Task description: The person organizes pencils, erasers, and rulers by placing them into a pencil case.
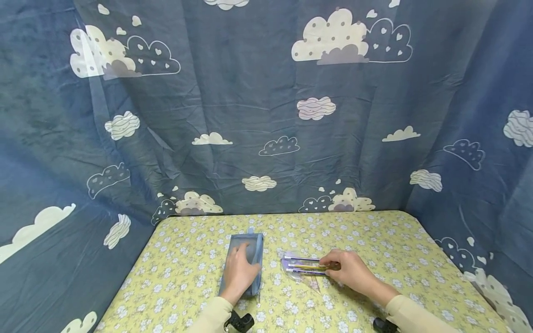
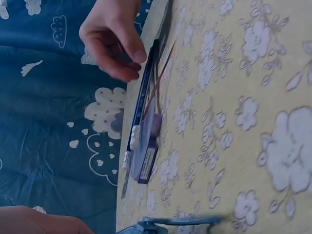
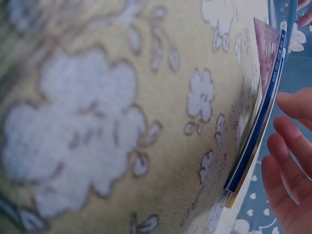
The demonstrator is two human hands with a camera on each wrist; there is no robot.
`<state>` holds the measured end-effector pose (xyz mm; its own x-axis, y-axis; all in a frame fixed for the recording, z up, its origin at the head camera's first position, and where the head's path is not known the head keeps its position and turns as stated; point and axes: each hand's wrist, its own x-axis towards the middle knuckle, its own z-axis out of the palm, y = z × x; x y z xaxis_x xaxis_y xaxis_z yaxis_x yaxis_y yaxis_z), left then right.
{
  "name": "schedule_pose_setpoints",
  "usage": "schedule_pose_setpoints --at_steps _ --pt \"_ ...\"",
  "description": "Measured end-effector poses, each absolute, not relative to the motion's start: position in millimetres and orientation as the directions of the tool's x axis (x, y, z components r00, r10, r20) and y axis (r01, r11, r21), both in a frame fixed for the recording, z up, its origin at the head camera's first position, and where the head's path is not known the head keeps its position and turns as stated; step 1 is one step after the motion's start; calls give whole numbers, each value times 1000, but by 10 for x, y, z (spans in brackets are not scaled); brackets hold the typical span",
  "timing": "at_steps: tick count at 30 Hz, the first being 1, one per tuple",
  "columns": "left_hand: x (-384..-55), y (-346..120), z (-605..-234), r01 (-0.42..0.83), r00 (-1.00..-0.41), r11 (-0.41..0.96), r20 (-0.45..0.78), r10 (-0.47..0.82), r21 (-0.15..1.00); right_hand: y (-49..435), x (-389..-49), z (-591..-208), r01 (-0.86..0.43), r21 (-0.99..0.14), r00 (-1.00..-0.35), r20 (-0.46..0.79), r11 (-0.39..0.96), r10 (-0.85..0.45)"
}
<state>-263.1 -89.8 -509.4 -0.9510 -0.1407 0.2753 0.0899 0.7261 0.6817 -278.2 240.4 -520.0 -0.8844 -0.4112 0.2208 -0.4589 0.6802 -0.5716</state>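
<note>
A blue zip pouch with a grey mesh face lies on the table, its zip edge showing in the left wrist view. My left hand rests over the pouch with fingers loosely bent. To the right, dark blue pencils and a yellow pencil lie side by side on clear drawing pieces, among them a set square with a pinkish tint. Beneath them sits a small purple-sleeved block. At the far ends of the pencils is my right hand, fingers relaxed and apart, thumb close beside the pencils.
A yellow flowered cloth covers the table. Dark blue cloud-patterned curtains rise behind its far edge and along both sides.
</note>
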Motion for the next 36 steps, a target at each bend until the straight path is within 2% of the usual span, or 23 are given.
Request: schedule_pose_setpoints --at_steps 5,13,26,36 --pt "-2646 -936 -5060 88 -951 712 272 -148 697 2386 -2743 -5193 -512 -512 -857 249 690 -451" --pt "-2698 -1006 -4976 108 -953 682 270 -135 723 2376 -2708 -5185 -515 -521 -853 233 680 -467" --pt "-2783 -1112 -4826 90 -943 618 268 -200 781 2345 -2738 -5195 -487 -486 -873 238 726 -426" --pt "-2798 -1186 -4746 83 -947 520 231 -226 850 2348 -2735 -5216 -528 -481 -847 243 700 -473"
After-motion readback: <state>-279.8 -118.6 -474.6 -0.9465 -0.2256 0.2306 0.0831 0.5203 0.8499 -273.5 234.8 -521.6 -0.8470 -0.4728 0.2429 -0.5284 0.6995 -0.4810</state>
